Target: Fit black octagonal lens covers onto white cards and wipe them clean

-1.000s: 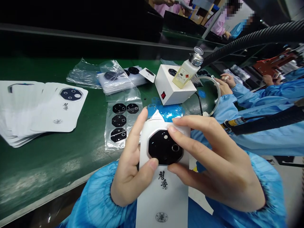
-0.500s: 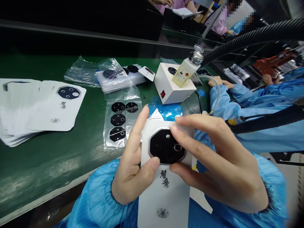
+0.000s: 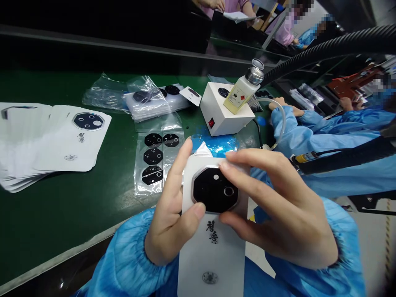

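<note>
A white phone back panel [image 3: 211,251] with dark printed lettering stands tilted in front of me. Its raised octagonal frame holds a black octagonal lens cover [image 3: 210,192] with a white dot and a ring on it. My left hand [image 3: 175,214] grips the panel's left edge, thumb on the front beside the lens cover's lower left corner. The fingers of my right hand [image 3: 275,206] are bent round the lens cover, a fingertip on its upper right edge and the thumb at its lower edge. A crumpled white cloth [image 3: 203,149] shows behind the panel's top.
Stacked white panels [image 3: 62,144] lie at left. Plastic film [image 3: 139,187] carries several black lens covers. Behind stand a bagged stack [image 3: 154,109], a white box [image 3: 227,111] and a pump bottle [image 3: 243,93]. Blue film scraps [image 3: 216,143] lie nearby. A co-worker's blue sleeves [image 3: 321,140] are at right.
The view has shifted slightly, and both hands appear a little further left with the panel. Their hold on the panel and the lens cover looks the same.
</note>
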`<state>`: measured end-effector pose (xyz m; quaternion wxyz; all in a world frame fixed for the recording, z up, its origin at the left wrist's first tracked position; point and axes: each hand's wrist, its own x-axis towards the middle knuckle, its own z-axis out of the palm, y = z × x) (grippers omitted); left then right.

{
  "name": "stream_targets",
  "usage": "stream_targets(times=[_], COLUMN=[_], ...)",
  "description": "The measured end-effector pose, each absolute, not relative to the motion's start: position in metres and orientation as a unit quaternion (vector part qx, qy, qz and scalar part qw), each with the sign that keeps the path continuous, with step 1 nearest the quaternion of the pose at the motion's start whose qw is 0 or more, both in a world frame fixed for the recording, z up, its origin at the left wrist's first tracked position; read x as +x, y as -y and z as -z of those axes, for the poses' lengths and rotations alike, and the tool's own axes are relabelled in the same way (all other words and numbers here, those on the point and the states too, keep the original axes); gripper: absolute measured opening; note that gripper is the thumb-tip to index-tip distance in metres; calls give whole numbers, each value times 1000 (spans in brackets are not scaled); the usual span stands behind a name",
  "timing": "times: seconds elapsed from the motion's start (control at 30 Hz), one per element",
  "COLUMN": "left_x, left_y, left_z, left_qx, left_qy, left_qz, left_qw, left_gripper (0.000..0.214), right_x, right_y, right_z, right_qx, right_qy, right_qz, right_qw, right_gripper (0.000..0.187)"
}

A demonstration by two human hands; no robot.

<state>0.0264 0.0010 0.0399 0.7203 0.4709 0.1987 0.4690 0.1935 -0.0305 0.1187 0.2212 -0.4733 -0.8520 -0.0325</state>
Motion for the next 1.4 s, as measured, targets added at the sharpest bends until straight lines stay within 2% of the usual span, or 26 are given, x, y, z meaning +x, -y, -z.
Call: stream_targets(times=[0.13,0.2,0.27,0.3,0.43,0.77,1.03,1.23,1.4], left_x=[27,27,28,28,29,36,47,56,60], left_y=[1,3,5,5,7,13,12,10,4], left_z=[-42,-43,-44,-45,-49,-51,-47,-48,-54], left_qx=[467,452,442,439,436,462,540,529,502], left_qy=[-263,-268,-262,-259,-240,-276,-244,-243,-250], left_qz=[-489,-487,-479,-478,-474,-474,-465,-454,-452], left_qw=[689,698,712,715,726,697,658,674,694], left_gripper=[64,65,65,65,62,63,62,62,63], right_x=[199,201,202,202,201,198,213,219,221], right_y=[21,17,13,12,12,15,14,15,25], right_z=[-113,-109,-105,-103,-98,-89,-86,-81,-85], right_qx=[-475,-485,-494,-498,-494,-473,-453,-449,-435], right_qy=[812,765,724,709,665,605,619,600,580], right_qz=[-101,-195,-278,-312,-392,-421,-432,-419,-461], right_qw=[322,377,393,391,402,483,474,513,513], right_gripper=[50,35,14,11,23,17,19,24,8])
